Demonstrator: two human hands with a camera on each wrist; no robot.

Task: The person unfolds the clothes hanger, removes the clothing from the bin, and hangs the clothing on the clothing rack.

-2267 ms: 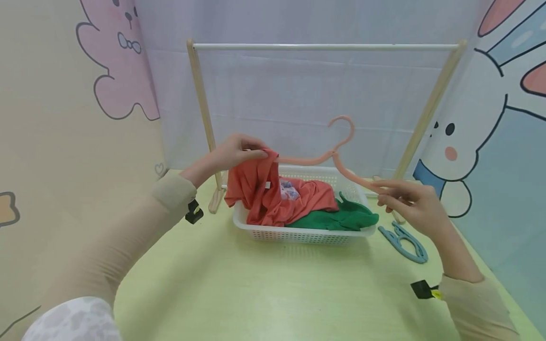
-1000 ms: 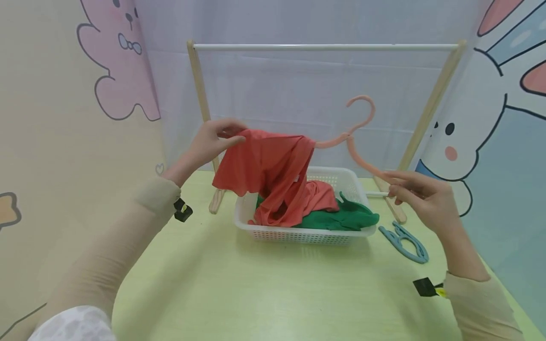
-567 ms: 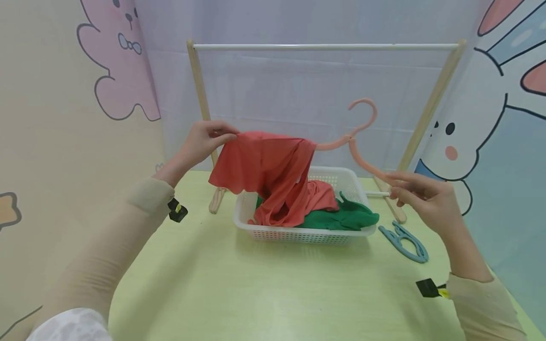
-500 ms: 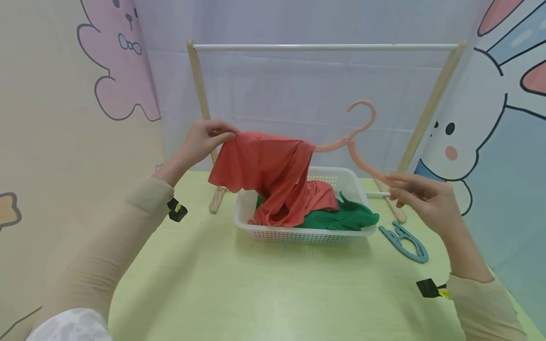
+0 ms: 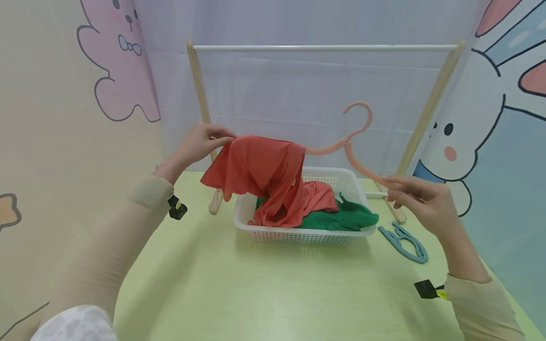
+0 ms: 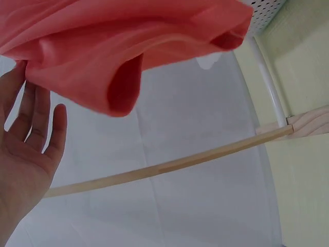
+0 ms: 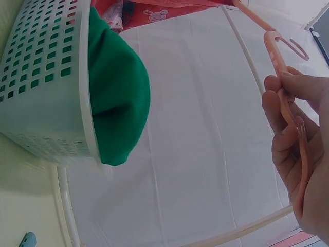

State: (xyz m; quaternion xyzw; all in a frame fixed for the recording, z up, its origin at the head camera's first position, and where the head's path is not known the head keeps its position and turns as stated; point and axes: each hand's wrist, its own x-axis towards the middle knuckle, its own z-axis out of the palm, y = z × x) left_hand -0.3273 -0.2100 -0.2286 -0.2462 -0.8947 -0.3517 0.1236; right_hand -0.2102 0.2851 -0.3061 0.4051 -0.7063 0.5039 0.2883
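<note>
My left hand (image 5: 203,145) pinches a red shirt (image 5: 264,161) by its upper left edge, thumb and fingers meeting on the cloth. The left arm of a peach-coloured folding clothes hanger (image 5: 326,149) runs into the shirt, so its tip is covered. My right hand (image 5: 422,201) grips the hanger's bare right arm, which slopes down; the right wrist view shows fingers curled round the hanger (image 7: 282,100). The hook points up, free of everything. Lower folds of the shirt drape into a white plastic basket (image 5: 298,233). In the left wrist view, an open hem or sleeve of the shirt (image 6: 103,77) hangs down.
Green cloth (image 5: 341,218) lies in the basket and spills over its right rim. A blue-green folded hanger (image 5: 405,244) rests on the table to the right. Behind stands a rack with a white rod (image 5: 324,48) and wooden legs (image 5: 431,109).
My left hand has moved left, drawing the shirt's upper edge out along the hanger arm. The hanger shifted up and right, then back slightly left and down. My right hand keeps its grip.
</note>
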